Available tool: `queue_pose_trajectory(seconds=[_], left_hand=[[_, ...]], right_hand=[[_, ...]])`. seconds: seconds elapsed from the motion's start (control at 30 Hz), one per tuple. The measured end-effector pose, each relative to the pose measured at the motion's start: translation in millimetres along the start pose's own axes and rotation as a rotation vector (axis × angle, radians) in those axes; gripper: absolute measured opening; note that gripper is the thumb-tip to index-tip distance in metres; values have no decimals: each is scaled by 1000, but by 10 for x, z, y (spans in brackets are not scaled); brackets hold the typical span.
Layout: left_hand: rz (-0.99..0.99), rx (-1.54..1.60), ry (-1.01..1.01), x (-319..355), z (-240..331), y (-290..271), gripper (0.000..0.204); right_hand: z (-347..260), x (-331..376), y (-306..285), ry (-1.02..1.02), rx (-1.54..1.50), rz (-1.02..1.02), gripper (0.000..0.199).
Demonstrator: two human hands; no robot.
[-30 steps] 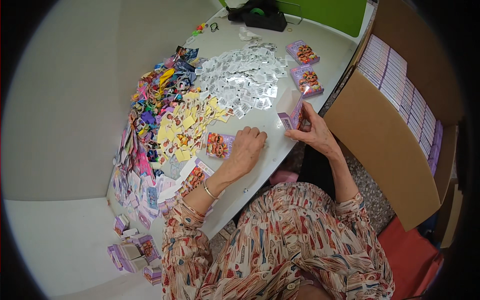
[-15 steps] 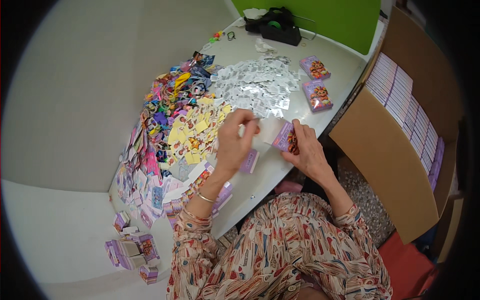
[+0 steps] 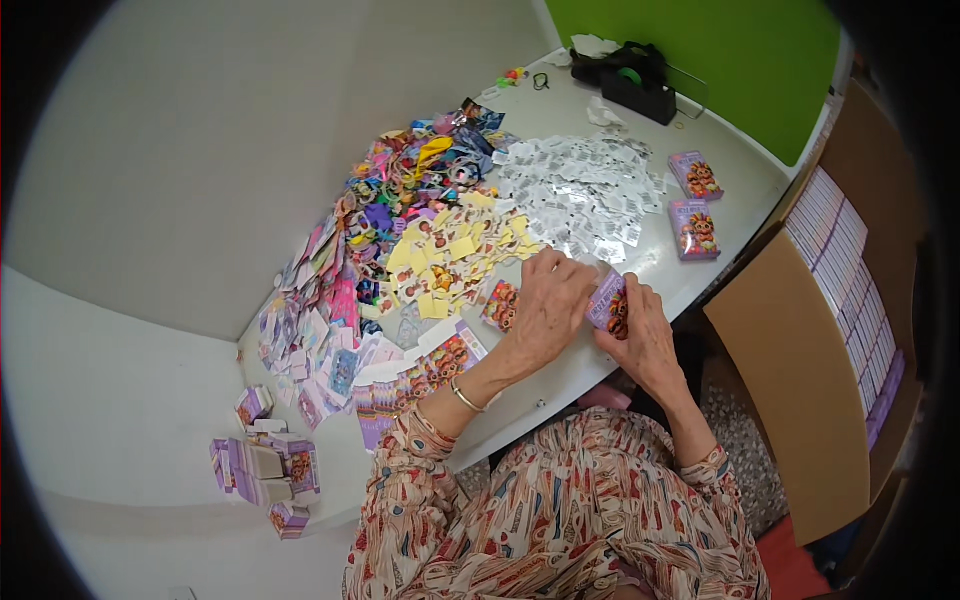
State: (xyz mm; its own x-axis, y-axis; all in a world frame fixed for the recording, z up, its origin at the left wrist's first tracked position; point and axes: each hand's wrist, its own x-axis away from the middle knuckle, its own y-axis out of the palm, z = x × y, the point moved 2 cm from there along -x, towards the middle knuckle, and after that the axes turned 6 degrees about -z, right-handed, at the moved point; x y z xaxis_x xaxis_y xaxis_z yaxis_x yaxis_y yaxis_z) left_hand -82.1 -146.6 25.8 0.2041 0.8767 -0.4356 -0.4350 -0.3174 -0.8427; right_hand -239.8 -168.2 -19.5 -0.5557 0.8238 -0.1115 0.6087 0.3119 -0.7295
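A small purple card box [image 3: 606, 300] with a printed picture is held over the table's near edge. My right hand [image 3: 645, 338] grips it from the right, thumb on the near side and fingers along the far side. My left hand [image 3: 552, 308] is closed at the box's left end, its fingertips against the flap end and partly hidden. Beside the left hand another box [image 3: 500, 303] lies on the table, partly covered. Below my left wrist is a fanned row of flat printed purple cartons [image 3: 425, 375].
Piles of silvery-white packets [image 3: 575, 190], yellow cards [image 3: 460, 245] and colourful trinkets [image 3: 400, 190] spread across the table. Two purple boxes [image 3: 695, 230] lie at the right. A black tape dispenser [image 3: 638, 98] stands behind. A large cardboard carton [image 3: 800, 390] holds rows of boxes. Several cartons [image 3: 265, 470] sit lower left.
My left hand has moved right, onto the end of the box, where a white flap stood open before. The whole view has shifted, with the table now further right.
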Motion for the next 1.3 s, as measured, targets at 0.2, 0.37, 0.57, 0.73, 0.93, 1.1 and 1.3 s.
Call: queue_pose_trajectory(seconds=[0.2, 0.37, 0.57, 0.73, 0.93, 1.1, 1.3], left_hand=[[-40, 23, -25, -11, -114, -125, 19], [-62, 856, -465, -226, -1036, -230, 25], [88, -66, -567, -265, -2521, -411, 19], [-50, -464, -458, -241, -2833, -124, 23], [-281, -473, -659, -360, -2784, -112, 15], [-22, -333, -646, -221, -2873, -188, 18], [-212, 1, -482, -136, -2706, -603, 23]], right_hand=[[17, -114, 113, -12, -116, 23, 84], [179, -180, 255, -19, -243, 149, 84], [72, -172, 271, 6, -250, 93, 85], [68, -197, 300, -64, -187, 109, 83], [66, -174, 256, -33, -188, 78, 78], [94, -174, 297, -49, -192, 86, 80], [40, -146, 256, -67, -211, 80, 81]])
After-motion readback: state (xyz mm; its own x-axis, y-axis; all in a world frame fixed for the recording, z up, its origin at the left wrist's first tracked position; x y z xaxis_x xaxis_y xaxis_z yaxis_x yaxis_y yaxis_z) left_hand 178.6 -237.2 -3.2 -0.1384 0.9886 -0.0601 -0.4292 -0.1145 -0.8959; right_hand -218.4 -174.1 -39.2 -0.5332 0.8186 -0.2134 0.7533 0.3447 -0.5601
